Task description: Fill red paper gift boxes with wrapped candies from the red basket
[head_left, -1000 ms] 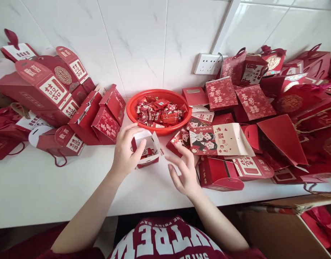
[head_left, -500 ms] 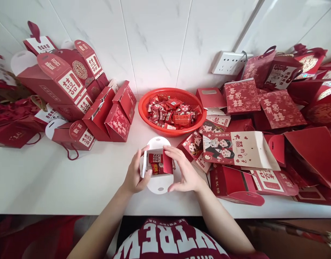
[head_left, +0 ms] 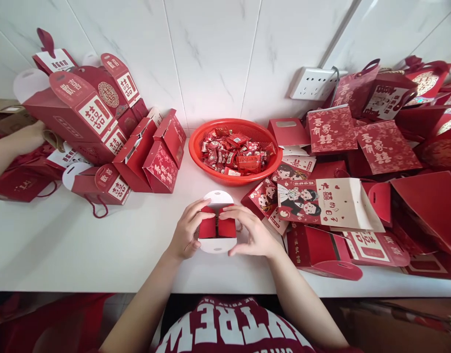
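Small red box (head_left: 210, 228), white-lined, one: on the white counter (head_left: 144, 250), before the wearer, directly between the two hands. Two red inner flaps now lie folded in from the sides, meeting near the middle; half a second ago the left one stood upright and wrapped sweets showed within. Contents are thus mostly hidden, the side closure looks nearly made, and the rounded white flaps, far and near, remain unjoined.

Left hand (head_left: 186, 230): grasping the box's left side, fingertips over its flap. Right hand (head_left: 254, 233): curved loosely, fingertips on the right flap, thumb apart by the near flap; no firm clasp visible.

Red basket (head_left: 236, 180), one, just beyond: wrapped sweets (head_left: 243, 152), many.

Printed cartons (head_left: 299, 202), right: heaped, overlapping.

Upright boxes (head_left: 160, 169), left: grouped.

Another person's forearm (head_left: 15, 144), far left: newly in view.
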`<action>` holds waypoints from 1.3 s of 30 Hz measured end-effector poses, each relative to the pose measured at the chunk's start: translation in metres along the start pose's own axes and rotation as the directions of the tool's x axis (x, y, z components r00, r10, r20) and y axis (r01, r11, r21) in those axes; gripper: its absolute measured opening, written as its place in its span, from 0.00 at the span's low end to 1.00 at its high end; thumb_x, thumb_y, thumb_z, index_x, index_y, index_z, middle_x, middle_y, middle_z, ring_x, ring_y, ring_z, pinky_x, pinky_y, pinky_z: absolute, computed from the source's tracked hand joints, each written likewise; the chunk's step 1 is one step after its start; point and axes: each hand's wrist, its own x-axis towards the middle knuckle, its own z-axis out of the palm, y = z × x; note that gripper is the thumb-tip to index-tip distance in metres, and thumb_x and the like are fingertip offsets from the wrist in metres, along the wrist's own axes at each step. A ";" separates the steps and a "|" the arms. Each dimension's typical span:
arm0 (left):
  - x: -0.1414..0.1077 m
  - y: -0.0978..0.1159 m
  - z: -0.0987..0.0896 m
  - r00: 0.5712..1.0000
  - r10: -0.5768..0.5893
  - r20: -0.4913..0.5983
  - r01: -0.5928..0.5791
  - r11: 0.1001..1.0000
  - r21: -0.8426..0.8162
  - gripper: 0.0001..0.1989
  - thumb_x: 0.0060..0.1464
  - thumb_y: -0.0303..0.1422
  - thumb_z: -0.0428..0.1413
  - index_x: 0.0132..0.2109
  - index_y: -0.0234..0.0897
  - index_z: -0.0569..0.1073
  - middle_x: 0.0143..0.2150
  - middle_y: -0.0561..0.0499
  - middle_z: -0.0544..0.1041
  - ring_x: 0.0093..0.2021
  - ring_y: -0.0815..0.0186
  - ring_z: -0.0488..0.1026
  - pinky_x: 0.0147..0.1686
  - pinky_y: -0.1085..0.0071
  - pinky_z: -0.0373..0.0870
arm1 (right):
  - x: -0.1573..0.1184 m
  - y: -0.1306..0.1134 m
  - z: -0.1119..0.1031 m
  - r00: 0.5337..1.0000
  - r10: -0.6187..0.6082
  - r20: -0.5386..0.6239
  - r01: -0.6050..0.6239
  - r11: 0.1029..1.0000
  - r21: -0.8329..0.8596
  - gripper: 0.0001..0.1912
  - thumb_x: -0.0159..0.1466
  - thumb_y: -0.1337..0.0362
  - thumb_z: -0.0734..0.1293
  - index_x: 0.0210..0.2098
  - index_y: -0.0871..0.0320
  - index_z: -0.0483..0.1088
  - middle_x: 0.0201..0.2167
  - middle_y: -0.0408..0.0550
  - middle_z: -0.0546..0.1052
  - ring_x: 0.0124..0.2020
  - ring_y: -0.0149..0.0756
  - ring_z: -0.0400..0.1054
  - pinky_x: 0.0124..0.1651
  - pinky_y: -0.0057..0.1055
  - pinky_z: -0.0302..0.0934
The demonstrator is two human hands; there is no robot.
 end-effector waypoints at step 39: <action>0.000 0.036 0.007 0.981 0.191 -0.031 -0.166 0.914 0.369 0.29 0.53 0.31 0.62 0.62 0.43 0.69 0.59 0.48 0.75 0.60 0.52 0.69 0.61 0.49 0.67 | -0.001 0.005 0.036 0.845 0.482 -0.231 -0.377 0.845 0.380 0.24 0.73 0.50 0.54 0.65 0.50 0.55 0.66 0.53 0.61 0.63 0.41 0.61 0.65 0.46 0.57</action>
